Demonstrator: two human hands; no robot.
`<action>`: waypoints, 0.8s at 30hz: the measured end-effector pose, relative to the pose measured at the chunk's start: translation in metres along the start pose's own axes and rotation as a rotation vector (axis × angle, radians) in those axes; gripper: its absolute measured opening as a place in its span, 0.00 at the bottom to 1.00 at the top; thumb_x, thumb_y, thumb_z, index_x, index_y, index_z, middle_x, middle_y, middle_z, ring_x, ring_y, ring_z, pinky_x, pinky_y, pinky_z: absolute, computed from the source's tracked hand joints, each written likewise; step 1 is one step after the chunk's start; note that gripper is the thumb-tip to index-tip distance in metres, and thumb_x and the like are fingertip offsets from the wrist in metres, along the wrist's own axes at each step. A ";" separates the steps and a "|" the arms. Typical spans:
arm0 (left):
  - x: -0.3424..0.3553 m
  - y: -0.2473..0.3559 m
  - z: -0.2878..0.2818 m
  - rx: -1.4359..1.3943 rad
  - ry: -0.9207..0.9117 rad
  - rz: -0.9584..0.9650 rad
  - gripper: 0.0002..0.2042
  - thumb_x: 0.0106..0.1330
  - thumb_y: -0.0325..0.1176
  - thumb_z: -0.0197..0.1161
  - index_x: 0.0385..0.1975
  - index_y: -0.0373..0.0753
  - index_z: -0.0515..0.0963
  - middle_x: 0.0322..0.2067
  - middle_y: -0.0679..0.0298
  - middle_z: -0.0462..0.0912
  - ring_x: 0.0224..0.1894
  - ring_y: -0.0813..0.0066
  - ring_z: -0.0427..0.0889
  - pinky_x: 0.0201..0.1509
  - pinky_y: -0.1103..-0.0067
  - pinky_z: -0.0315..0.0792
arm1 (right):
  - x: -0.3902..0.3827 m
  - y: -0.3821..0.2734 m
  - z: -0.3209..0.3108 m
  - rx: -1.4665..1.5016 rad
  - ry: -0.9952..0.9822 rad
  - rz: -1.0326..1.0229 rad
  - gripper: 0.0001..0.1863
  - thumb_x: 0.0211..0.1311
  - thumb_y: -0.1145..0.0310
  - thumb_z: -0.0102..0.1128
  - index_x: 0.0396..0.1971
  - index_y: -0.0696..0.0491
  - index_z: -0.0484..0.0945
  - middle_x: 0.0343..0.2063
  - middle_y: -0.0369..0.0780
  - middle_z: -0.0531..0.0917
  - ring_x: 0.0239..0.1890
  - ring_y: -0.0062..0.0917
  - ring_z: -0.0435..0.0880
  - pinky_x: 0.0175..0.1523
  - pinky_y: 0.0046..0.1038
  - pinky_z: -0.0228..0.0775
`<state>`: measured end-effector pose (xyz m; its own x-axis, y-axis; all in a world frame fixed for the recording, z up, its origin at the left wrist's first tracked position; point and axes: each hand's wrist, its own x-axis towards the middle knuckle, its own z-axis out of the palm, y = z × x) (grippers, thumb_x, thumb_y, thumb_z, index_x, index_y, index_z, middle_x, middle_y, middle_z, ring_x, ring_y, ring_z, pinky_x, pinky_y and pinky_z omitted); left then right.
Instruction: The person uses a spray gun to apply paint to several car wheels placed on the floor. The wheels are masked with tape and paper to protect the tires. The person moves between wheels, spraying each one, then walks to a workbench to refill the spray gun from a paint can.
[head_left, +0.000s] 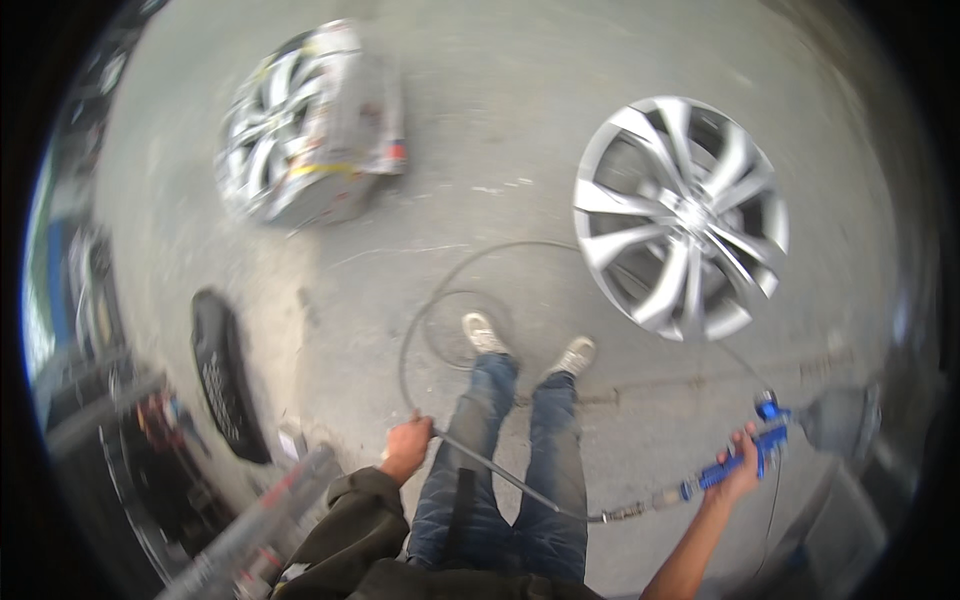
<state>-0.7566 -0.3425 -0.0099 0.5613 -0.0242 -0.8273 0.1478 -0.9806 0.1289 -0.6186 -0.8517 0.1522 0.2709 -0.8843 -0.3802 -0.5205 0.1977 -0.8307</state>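
My right hand point(738, 478) is closed around the handle of a blue spray gun point(774, 437) at the lower right. A grey, blurred cup shape point(835, 422) sits at the gun's outer end. From the base of the handle a dark air hose point(500, 474) runs across my legs. My left hand point(406, 446) grips this hose in front of my left thigh. Beyond my left hand the hose loops over the floor and passes toward a silver multi-spoke wheel rim point(693, 215), which lies ahead on the right. Neither hand touches the rim.
Ahead on the left stands a second rim point(268, 135), partly wrapped in paper and tape point(345, 110). A long black part point(226, 375) lies on the floor to my left. A grey tube point(262, 520) and cluttered dark objects point(150, 480) fill the lower left. Hose coils lie around my shoes point(484, 332).
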 end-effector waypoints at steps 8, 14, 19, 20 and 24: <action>-0.035 -0.022 0.012 -0.294 0.091 -0.058 0.10 0.64 0.36 0.64 0.41 0.43 0.75 0.57 0.40 0.75 0.36 0.43 0.84 0.36 0.56 0.77 | -0.067 -0.008 0.066 -0.141 -0.506 -0.029 0.21 0.64 0.69 0.55 0.56 0.57 0.72 0.48 0.42 0.82 0.42 0.24 0.83 0.21 0.21 0.76; -0.044 -0.093 0.005 -0.467 0.023 -0.107 0.10 0.63 0.37 0.65 0.42 0.47 0.77 0.58 0.51 0.75 0.38 0.45 0.83 0.41 0.57 0.77 | -0.203 -0.018 0.175 -0.204 -0.910 -0.082 0.20 0.66 0.65 0.58 0.54 0.60 0.73 0.45 0.44 0.82 0.43 0.27 0.83 0.22 0.26 0.81; -0.075 -0.142 0.009 -0.718 0.183 -0.230 0.11 0.61 0.34 0.64 0.43 0.50 0.78 0.61 0.53 0.75 0.42 0.46 0.83 0.44 0.57 0.76 | -0.318 -0.028 0.281 -0.286 -1.229 -0.088 0.22 0.63 0.65 0.63 0.52 0.62 0.75 0.43 0.47 0.82 0.41 0.30 0.84 0.23 0.28 0.82; -0.079 -0.149 0.009 -0.780 0.241 -0.233 0.11 0.60 0.34 0.63 0.43 0.50 0.78 0.61 0.53 0.75 0.43 0.46 0.83 0.44 0.58 0.76 | -0.341 -0.031 0.299 -0.300 -1.306 -0.079 0.22 0.63 0.65 0.64 0.52 0.63 0.75 0.44 0.47 0.82 0.41 0.30 0.84 0.24 0.28 0.82; -0.082 -0.169 0.007 -0.886 0.252 -0.302 0.11 0.60 0.32 0.60 0.43 0.51 0.78 0.62 0.55 0.75 0.43 0.46 0.83 0.45 0.58 0.77 | -0.427 -0.048 0.354 -0.351 -1.526 -0.028 0.21 0.63 0.66 0.64 0.50 0.65 0.75 0.45 0.48 0.82 0.42 0.31 0.84 0.26 0.28 0.83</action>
<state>-0.8330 -0.1759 0.0325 0.5419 0.3477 -0.7652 0.8164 -0.4339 0.3810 -0.4224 -0.3341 0.2102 0.7035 0.4046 -0.5842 -0.5979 -0.1074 -0.7944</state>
